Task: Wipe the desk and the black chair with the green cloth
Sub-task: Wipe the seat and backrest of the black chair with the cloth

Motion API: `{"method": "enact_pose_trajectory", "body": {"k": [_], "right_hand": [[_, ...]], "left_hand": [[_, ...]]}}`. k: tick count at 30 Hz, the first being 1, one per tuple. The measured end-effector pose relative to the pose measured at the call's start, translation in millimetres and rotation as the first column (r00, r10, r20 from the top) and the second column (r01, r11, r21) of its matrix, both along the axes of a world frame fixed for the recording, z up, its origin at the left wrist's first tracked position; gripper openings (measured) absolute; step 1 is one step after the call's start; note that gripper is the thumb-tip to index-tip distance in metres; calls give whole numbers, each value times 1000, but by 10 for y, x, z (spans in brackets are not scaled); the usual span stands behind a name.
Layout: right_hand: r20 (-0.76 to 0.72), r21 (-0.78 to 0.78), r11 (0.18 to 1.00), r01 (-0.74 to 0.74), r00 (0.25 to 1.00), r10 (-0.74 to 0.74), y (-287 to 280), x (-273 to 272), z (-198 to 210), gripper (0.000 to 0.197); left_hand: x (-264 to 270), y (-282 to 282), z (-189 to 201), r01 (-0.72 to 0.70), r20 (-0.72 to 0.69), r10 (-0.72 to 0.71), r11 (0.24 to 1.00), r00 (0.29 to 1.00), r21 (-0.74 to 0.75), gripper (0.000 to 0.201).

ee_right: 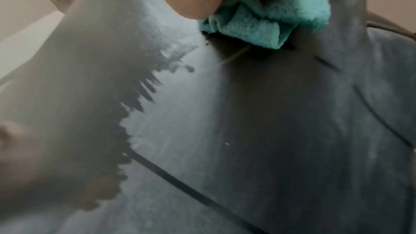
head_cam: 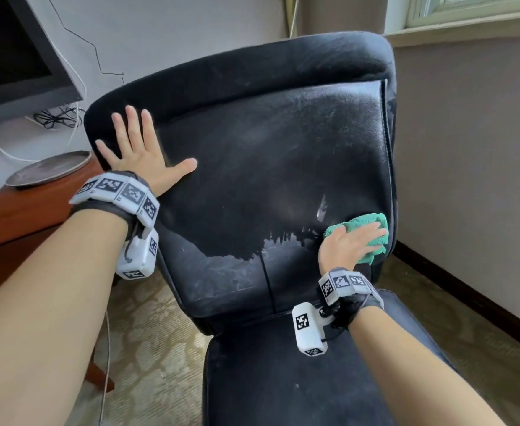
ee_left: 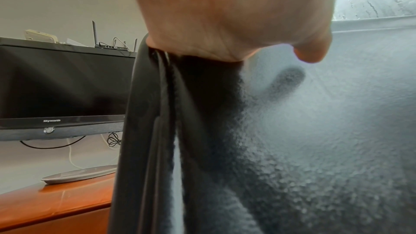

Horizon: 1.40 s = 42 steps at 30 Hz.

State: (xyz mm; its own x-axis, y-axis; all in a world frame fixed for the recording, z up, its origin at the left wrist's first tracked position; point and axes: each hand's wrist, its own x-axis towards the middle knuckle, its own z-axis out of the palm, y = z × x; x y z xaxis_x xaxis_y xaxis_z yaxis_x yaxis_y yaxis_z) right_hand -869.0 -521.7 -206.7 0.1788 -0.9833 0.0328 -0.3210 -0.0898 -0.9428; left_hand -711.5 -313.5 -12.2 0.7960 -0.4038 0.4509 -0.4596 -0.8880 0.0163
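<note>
Nearest to the camera is the seat of the black chair point(head_cam: 283, 179), dusty and not yet wiped. Just above it, the right hand point(head_cam: 349, 241) presses the green cloth point(head_cam: 372, 238) flat against the lower right part of the chair back, close to the side seam. Its fingers lie nearly straight over the cloth and do not curl around it. The cloth is folded into a thick pad, as the right wrist view shows point(ee_right: 274, 19).

A dark wet area covers the middle of the back, and its ragged lower edge ends beside the cloth. Below this edge the leather is grey with dust. Higher up, the left hand point(head_cam: 142, 152) lies open with spread fingers on the upper left of the back, and it steadies the chair.

To do this step well, I think the right hand should keep even pressure and make overlapping strokes downward into the grey zone, along the seams too. The left hand should hold the chair firm, so that it does not tip or turn. When the pad is dirty, it is better to turn it to a clean side.

Farther to the left stands the wooden worktop point(head_cam: 13, 216) with a television point(ee_left: 63, 84) on a round base. On its lower frame I can read "Skyworth". Other writing I cannot read.
</note>
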Motion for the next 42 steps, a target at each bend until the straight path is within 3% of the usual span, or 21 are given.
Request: {"method": "enact_pose_trajectory", "body": {"k": [2, 4, 7, 10, 15, 21, 28, 32, 36, 42], "right_hand": [[-1, -15, 1000, -8, 1000, 8, -8, 2, 141, 62], [-8, -131, 991, -37, 999, 36, -21, -10, 338, 59], [15, -352, 924, -152, 986, 168, 54, 71, 743, 59], [-48, -447, 864, -233, 970, 237, 165, 279, 885, 60], [-95, -435, 886, -161, 987, 133, 246, 414, 384, 63], [-117, -357, 922, -148, 987, 113, 398, 250, -212, 65], [-391, -428, 835, -346, 904, 174, 87, 145, -479, 71], [-204, -437, 889, -140, 977, 53, -194, 101, 137, 64], [-96, -397, 918, -20, 995, -20, -423, 87, 589, 62], [66, -386, 919, 80, 996, -59, -459, -2, 240, 61]], "left_hand": [[-7, 6, 5, -1, -4, 1, 1000, 1000, -2, 110], [-4, 10, 3, 3, -3, -3, 1000, 1000, 1, 111], [7, 11, -2, -1, -1, 1, 1000, 1000, 3, 111], [23, 3, -9, 0, 7, 0, 1000, 1000, 0, 111], [39, 7, -18, 6, 12, -6, 1000, 1000, 2, 110], [43, -5, -25, 19, 22, -19, 1000, 1000, -3, 110], [42, -8, -29, 27, 24, -27, 1000, 999, -15, 109], [39, 1, -25, 27, 24, -27, 999, 999, -24, 110], [18, -1, -15, 28, 14, -28, 999, 1000, -24, 110], [21, 5, -10, 23, 3, -23, 1000, 1000, -17, 110]]}}
